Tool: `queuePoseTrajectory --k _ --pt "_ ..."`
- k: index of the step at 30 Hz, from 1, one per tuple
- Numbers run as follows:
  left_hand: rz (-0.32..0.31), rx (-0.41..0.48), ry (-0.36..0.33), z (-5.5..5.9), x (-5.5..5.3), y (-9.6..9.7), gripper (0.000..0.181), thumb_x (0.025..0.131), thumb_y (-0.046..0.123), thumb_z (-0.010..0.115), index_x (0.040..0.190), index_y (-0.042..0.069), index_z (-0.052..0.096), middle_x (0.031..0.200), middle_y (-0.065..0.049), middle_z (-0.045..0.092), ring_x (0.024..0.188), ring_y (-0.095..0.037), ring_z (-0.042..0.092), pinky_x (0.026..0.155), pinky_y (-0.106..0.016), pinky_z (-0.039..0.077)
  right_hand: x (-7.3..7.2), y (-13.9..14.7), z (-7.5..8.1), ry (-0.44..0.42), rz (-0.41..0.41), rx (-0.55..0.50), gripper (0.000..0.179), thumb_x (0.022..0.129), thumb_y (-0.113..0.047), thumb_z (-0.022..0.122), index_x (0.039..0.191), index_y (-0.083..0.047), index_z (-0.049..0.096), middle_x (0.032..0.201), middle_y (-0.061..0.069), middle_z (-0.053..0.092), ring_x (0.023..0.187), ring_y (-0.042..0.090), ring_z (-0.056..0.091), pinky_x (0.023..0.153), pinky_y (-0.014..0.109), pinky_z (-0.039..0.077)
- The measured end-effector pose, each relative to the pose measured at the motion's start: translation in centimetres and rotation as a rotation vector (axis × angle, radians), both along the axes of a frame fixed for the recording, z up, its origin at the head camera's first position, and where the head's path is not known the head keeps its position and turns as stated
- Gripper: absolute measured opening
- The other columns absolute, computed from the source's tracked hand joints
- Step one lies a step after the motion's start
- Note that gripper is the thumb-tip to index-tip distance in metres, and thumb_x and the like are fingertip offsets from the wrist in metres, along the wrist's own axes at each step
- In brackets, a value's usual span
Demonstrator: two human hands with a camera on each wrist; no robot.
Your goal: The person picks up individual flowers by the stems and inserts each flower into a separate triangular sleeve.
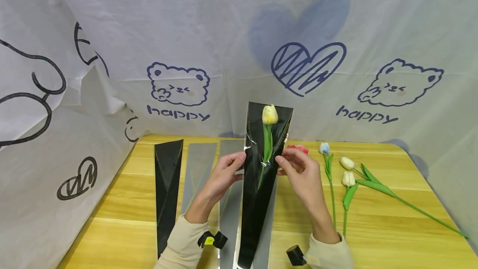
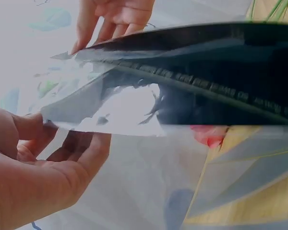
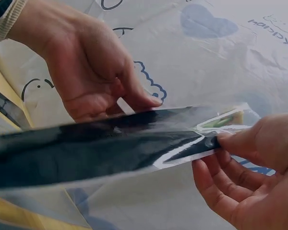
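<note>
A pale yellow tulip (image 1: pixel 269 115) with green leaves lies inside a black flower sleeve (image 1: pixel 254 206) with a clear front, raised upright above the table. My left hand (image 1: pixel 224 173) pinches the sleeve's left edge between thumb and fingers. On the opposite edge, my right hand (image 1: pixel 303 173) pinches it at about the same height. The left wrist view shows the left hand (image 2: pixel 53 172) at the glossy rim of the sleeve (image 2: pixel 201 76). Glare hides much of the flower there. In the right wrist view the right hand (image 3: pixel 252 167) grips the sleeve's edge near the tulip.
Another black sleeve (image 1: pixel 167 194) and grey sleeves (image 1: pixel 201 157) lie on the wooden table (image 1: pixel 123 202) at left and centre. To the right lie a blue tulip (image 1: pixel 324 148) and white tulips (image 1: pixel 348 178). A pink flower (image 1: pixel 298 148) is partly hidden behind the right hand. A printed cloth (image 1: pixel 231 32) hangs behind.
</note>
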State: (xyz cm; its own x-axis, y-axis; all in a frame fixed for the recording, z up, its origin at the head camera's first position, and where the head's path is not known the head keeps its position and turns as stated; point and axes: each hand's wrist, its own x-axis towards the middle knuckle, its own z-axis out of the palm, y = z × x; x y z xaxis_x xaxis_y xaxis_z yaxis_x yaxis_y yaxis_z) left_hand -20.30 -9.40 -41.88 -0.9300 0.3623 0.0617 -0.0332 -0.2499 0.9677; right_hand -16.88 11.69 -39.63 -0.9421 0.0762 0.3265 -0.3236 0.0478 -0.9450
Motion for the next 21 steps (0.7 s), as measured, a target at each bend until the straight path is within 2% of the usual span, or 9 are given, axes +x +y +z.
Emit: queuePoseTrajectory --k 3,5,8,10,12,13,17,19,21 --pt "0.031 -0.029 0.017 0.0 0.0 0.0 0.025 0.109 0.009 0.05 0.089 0.008 0.066 0.088 0.002 0.057 0.089 -0.011 0.058 0.075 -0.03 0.054 -0.1 0.1 0.0 0.008 -0.016 -0.005 0.018 0.093 0.008 0.07 0.11 0.012 0.068 0.097 0.016 0.069 0.075 0.011 0.07 0.066 0.033 0.06" --pt "0.066 -0.055 0.031 0.0 -0.1 0.1 0.022 0.107 0.008 0.053 0.09 0.003 0.066 0.086 0.002 0.057 0.088 -0.011 0.058 0.077 -0.032 0.055 0.0 0.1 0.1 -0.007 0.013 -0.003 0.021 0.094 0.008 0.069 0.114 0.013 0.067 0.101 0.017 0.067 0.078 0.011 0.07 0.067 0.033 0.061" --pt "0.124 -0.095 0.043 0.0 -0.1 0.2 0.018 0.106 0.009 0.056 0.102 -0.002 0.071 0.09 0.003 0.064 0.091 -0.011 0.064 0.079 -0.034 0.056 0.2 0.0 0.1 -0.035 0.064 0.011 0.026 0.095 0.008 0.067 0.121 0.012 0.065 0.107 0.022 0.063 0.082 0.012 0.07 0.068 0.033 0.061" --pt "0.136 -0.111 0.051 0.0 -0.1 0.2 0.022 0.106 0.011 0.056 0.107 -0.007 0.068 0.093 0.0 0.066 0.094 -0.013 0.065 0.08 -0.036 0.056 0.2 -0.1 0.2 -0.045 0.074 0.014 0.029 0.095 0.009 0.066 0.125 0.012 0.063 0.109 0.024 0.062 0.083 0.012 0.07 0.069 0.033 0.061" --pt "0.099 -0.123 0.05 0.0 -0.1 0.0 0.026 0.108 0.014 0.054 0.114 -0.009 0.065 0.101 -0.009 0.066 0.101 -0.02 0.065 0.083 -0.04 0.056 0.2 -0.1 0.1 -0.051 0.062 0.004 0.031 0.095 0.011 0.066 0.125 0.012 0.063 0.108 0.025 0.062 0.083 0.013 0.07 0.068 0.033 0.061" --pt "0.071 -0.141 0.052 0.0 -0.1 -0.1 0.03 0.109 0.016 0.053 0.123 -0.01 0.062 0.111 -0.013 0.066 0.108 -0.023 0.064 0.086 -0.043 0.056 0.2 -0.1 0.0 -0.052 0.052 -0.002 0.031 0.094 0.011 0.066 0.125 0.013 0.062 0.107 0.026 0.062 0.082 0.013 0.07 0.068 0.033 0.061" --pt "-0.08 -0.205 0.043 -0.2 0.0 -0.3 0.054 0.105 0.015 0.059 0.153 0.003 0.039 0.138 -0.026 0.057 0.122 -0.035 0.06 0.095 -0.05 0.053 -0.2 0.1 -0.4 -0.059 0.022 -0.017 0.032 0.094 0.013 0.066 0.125 0.014 0.062 0.107 0.027 0.062 0.081 0.012 0.07 0.067 0.033 0.061" --pt "-0.121 -0.221 0.041 -0.3 0.0 -0.2 0.074 0.099 0.009 0.068 0.16 0.01 0.028 0.139 -0.027 0.057 0.12 -0.037 0.062 0.095 -0.049 0.053 -0.4 0.2 -0.7 -0.067 0.022 -0.01 0.032 0.094 0.012 0.066 0.126 0.013 0.062 0.109 0.028 0.063 0.082 0.011 0.07 0.067 0.033 0.061" --pt "-0.133 -0.212 0.048 -0.5 0.0 0.1 0.083 0.092 0.003 0.075 0.16 0.012 0.028 0.131 -0.026 0.063 0.11 -0.034 0.068 0.092 -0.045 0.055 -0.5 0.3 -0.9 -0.078 0.028 -0.002 0.032 0.095 0.01 0.066 0.127 0.013 0.062 0.11 0.028 0.063 0.082 0.011 0.07 0.067 0.033 0.061"
